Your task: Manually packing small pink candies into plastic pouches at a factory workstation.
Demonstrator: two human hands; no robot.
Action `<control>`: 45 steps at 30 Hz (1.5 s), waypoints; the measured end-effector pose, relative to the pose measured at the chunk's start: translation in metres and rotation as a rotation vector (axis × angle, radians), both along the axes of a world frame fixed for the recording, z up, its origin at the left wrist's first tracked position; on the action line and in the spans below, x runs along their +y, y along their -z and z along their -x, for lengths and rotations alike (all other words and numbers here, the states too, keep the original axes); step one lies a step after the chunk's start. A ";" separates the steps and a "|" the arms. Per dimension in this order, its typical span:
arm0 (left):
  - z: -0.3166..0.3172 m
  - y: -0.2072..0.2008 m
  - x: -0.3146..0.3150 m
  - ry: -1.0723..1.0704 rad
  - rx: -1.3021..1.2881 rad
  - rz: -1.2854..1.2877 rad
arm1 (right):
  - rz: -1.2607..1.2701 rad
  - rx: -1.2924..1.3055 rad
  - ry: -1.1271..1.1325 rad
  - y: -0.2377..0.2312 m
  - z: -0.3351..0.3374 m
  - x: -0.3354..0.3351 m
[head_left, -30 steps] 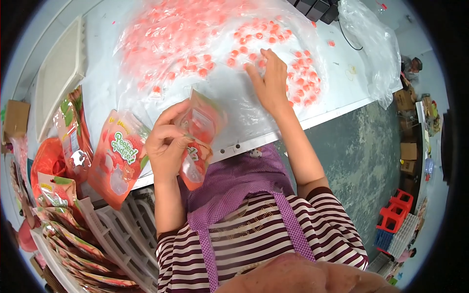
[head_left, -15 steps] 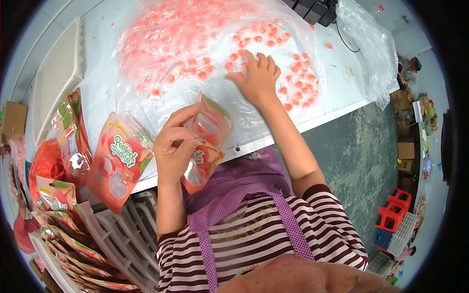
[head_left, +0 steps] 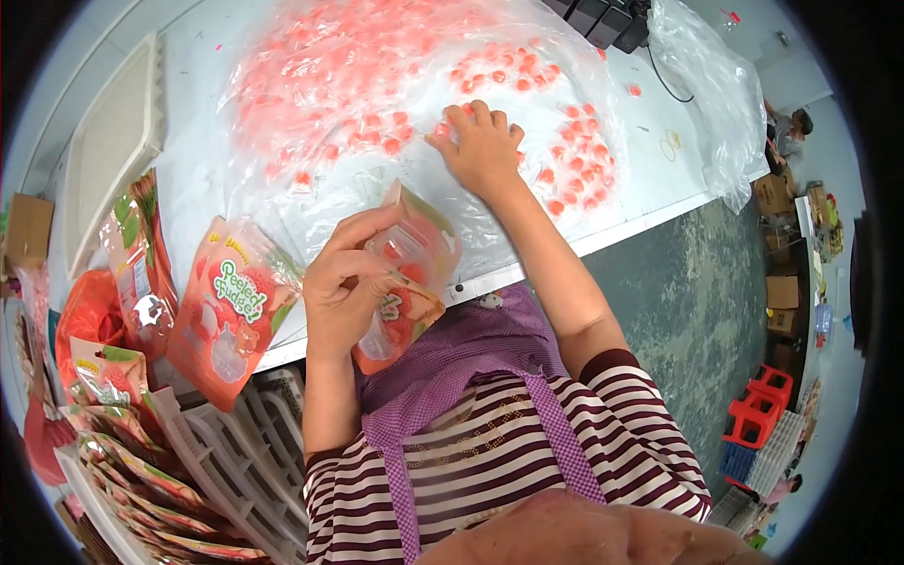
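My left hand (head_left: 341, 282) grips a pink and clear candy pouch (head_left: 420, 247) tilted at the table's front edge. The pouch's top is spread apart, and red pieces show inside through its clear part. My right hand (head_left: 482, 153) reaches over the plastic sheet, fingers apart and bent down onto a few round red candies; the thumb lies beside one candy (head_left: 443, 130). Small groups of red candies (head_left: 581, 160) lie to its right and beyond it. A large heap of pinkish-red candies (head_left: 325, 80) spreads over the clear plastic sheet (head_left: 377, 169) at the far left.
A filled-looking pink pouch (head_left: 231, 311) and a bundle of pouches (head_left: 141, 268) rest left of my left hand. Below them, a white crate (head_left: 202, 452) holds several pouches. A white tray (head_left: 113, 141) leans at the far left. Crumpled clear plastic (head_left: 706, 104) hangs at the right edge.
My right hand has shifted slightly left and its fingers have bent down toward the candies. The pouch in my left hand has moved a little to the right.
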State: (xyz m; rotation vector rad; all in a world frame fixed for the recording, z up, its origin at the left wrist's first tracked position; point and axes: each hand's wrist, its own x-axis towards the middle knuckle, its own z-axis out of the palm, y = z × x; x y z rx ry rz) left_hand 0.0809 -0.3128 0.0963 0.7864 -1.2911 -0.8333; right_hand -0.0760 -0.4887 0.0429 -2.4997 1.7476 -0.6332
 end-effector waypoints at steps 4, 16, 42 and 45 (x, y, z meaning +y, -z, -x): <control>0.000 0.001 -0.001 0.011 -0.010 0.016 | 0.018 0.024 -0.008 -0.001 0.000 0.001; 0.000 -0.001 0.000 0.028 -0.002 0.007 | 0.035 0.030 -0.102 -0.004 0.004 0.016; -0.002 -0.011 0.006 -0.048 -0.089 0.025 | 0.085 0.023 -0.024 0.003 0.009 0.037; -0.006 -0.024 0.011 -0.195 -0.198 0.087 | 0.151 0.023 -0.049 0.006 0.007 0.037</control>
